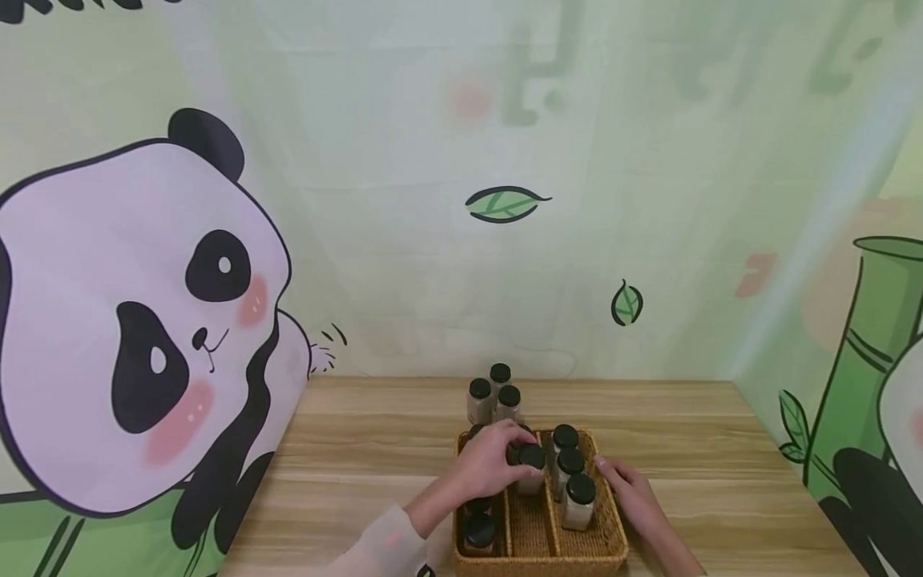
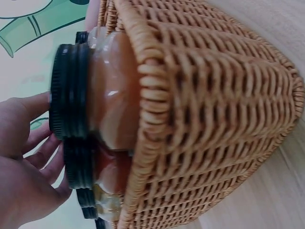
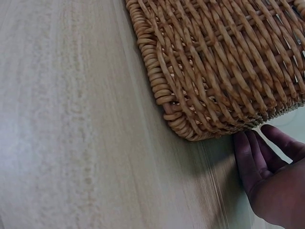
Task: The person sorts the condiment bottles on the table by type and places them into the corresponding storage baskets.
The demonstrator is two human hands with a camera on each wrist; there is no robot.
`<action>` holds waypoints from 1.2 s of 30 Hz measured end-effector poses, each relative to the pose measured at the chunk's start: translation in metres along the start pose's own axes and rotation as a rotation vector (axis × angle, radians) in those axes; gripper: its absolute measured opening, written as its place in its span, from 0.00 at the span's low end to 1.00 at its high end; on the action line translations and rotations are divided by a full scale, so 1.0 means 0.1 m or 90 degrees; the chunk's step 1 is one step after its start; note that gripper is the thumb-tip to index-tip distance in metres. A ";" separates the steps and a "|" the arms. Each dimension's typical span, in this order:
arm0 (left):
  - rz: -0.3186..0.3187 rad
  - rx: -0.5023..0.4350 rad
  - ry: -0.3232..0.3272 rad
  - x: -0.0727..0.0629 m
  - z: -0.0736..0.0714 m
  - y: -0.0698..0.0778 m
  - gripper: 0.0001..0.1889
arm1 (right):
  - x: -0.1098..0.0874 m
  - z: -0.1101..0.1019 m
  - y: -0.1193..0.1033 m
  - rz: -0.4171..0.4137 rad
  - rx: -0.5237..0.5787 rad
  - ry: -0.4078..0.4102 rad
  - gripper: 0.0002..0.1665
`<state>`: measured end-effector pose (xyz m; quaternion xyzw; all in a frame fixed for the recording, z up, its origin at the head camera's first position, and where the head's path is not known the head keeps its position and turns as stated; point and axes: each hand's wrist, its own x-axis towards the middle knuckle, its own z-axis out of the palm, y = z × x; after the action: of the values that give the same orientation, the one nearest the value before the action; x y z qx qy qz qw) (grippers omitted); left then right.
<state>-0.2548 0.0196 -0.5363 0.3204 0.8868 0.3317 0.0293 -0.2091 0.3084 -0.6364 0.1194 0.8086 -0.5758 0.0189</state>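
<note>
A wicker basket (image 1: 534, 566) with three lengthwise compartments stands on the table. My left hand (image 1: 485, 463) reaches over it, thumb and fingers around the black lid of a spice jar (image 1: 531, 458) in the middle compartment. Three more black-lidded jars (image 1: 579, 503) line the right compartment. In the left one, jars (image 1: 479, 532) are partly hidden by my hand and wrist; the left wrist view shows their orange and red contents (image 2: 114, 90). My right hand (image 1: 634, 490) touches the basket's right side; the right wrist view shows its fingers (image 3: 245, 160) fairly straight against the wicker.
Three black-lidded jars (image 1: 479, 402) stand together on the wooden table (image 1: 375, 449) just behind the basket. A backdrop (image 1: 404, 280) printed with pandas, leaves and bamboo rises at the table's back edge and along its sides.
</note>
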 end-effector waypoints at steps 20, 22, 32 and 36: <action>-0.008 0.072 -0.006 -0.04 0.17 -0.05 0.23 | -0.01 0.01 0.02 -0.004 -0.005 0.007 0.49; -0.006 0.081 -0.006 -0.03 0.18 -0.05 0.23 | -0.01 0.01 0.02 -0.003 -0.004 0.009 0.49; -0.013 0.086 -0.010 -0.03 0.18 -0.04 0.24 | -0.04 0.02 -0.03 -0.007 -0.013 0.014 0.48; -0.012 0.081 -0.015 -0.03 0.17 -0.04 0.24 | -0.04 0.02 -0.03 -0.006 -0.014 0.016 0.48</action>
<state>-0.2501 0.0251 -0.5529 0.3174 0.9086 0.2705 0.0220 -0.2055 0.3050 -0.6339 0.1223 0.8157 -0.5654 0.0075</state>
